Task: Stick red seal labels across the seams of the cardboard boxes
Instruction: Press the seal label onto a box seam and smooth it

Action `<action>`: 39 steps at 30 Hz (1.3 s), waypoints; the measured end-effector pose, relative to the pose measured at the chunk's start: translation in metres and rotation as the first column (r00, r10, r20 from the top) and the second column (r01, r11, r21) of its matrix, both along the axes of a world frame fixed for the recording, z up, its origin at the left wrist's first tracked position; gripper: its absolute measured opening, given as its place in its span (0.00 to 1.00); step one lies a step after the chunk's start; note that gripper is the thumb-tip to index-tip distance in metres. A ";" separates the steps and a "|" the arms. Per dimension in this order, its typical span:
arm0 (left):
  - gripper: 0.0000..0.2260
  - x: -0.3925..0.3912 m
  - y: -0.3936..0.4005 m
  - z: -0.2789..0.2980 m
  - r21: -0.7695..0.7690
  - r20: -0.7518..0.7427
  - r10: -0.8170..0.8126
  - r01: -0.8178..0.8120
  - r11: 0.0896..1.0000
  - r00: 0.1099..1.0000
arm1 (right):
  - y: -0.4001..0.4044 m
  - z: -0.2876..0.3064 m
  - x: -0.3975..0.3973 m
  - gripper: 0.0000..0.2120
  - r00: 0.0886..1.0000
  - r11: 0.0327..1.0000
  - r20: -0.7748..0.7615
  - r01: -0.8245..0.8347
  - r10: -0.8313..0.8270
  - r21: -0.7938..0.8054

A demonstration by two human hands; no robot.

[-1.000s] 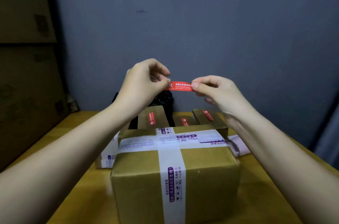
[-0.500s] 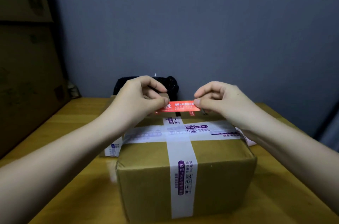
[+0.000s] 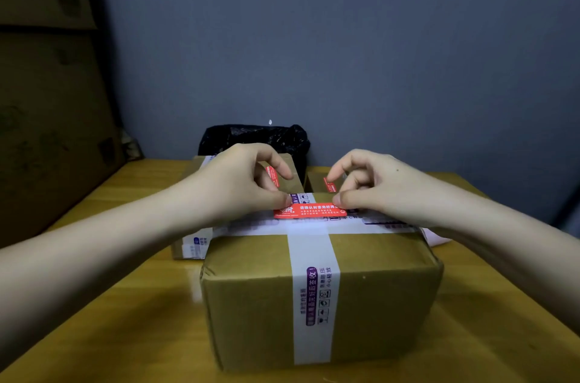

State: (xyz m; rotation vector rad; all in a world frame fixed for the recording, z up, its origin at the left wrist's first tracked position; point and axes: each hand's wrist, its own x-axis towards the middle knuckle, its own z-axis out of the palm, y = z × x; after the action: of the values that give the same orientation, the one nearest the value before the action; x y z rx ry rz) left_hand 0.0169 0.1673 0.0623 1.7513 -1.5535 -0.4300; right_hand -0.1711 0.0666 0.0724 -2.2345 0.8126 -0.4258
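A brown cardboard box [image 3: 251, 294] bound with white printed tape stands on the wooden table in front of me. A red seal label [image 3: 309, 211] lies flat across the white tape on its top. My left hand [image 3: 241, 181] pinches the label's left end, and my right hand [image 3: 373, 185] pinches its right end. Both hands rest low on the box top with the other fingers curled above.
Smaller cardboard boxes [image 3: 287, 175] with red labels stand behind the front box, one more [image 3: 191, 246] at its left. A black plastic bag [image 3: 254, 137] sits against the blue-grey wall. Big cardboard cartons [image 3: 47, 100] rise on the left. The wooden table [image 3: 125, 320] spreads around.
Both hands brought the red label down from mid-air onto the box top. The label now lies on the white tape instead of hanging between my fingers.
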 end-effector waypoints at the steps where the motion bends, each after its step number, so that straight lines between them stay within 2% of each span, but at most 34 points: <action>1: 0.11 -0.001 0.000 -0.001 0.006 0.002 -0.003 0.003 1.000 1.000 | -0.001 0.000 0.000 0.11 1.000 1.000 -0.007 -0.001 0.001 0.002; 18: 0.12 -0.001 -0.001 -0.006 -0.019 0.113 0.003 -0.001 1.000 0.994 | -0.002 -0.003 0.000 0.12 0.998 0.998 -0.038 -0.044 0.042 -0.055; 27: 0.12 -0.005 0.005 -0.010 -0.060 0.253 0.032 -0.017 0.998 0.967 | 0.000 -0.007 -0.002 0.13 0.996 0.989 -0.044 -0.084 0.079 -0.125; 32: 0.12 -0.012 0.014 -0.010 -0.127 0.500 0.095 -0.036 0.991 0.861 | 0.001 -0.012 -0.003 0.11 0.996 0.950 -0.066 -0.075 0.057 -0.302; 37: 0.12 -0.017 0.016 -0.012 -0.221 0.692 0.161 -0.006 0.975 0.704 | 0.006 -0.013 -0.003 0.09 0.992 0.902 -0.122 -0.079 0.029 -0.425; 39: 0.11 -0.016 0.014 -0.016 -0.252 0.745 0.190 0.006 0.968 0.640 | 0.010 -0.011 -0.003 0.08 0.983 0.848 -0.183 -0.093 -0.005 -0.521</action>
State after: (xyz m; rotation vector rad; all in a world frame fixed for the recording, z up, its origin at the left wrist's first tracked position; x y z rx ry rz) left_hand 0.0012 0.1816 0.0461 1.9134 -1.9507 0.6454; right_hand -0.1744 0.0769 0.0614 -2.8357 0.8010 -0.4757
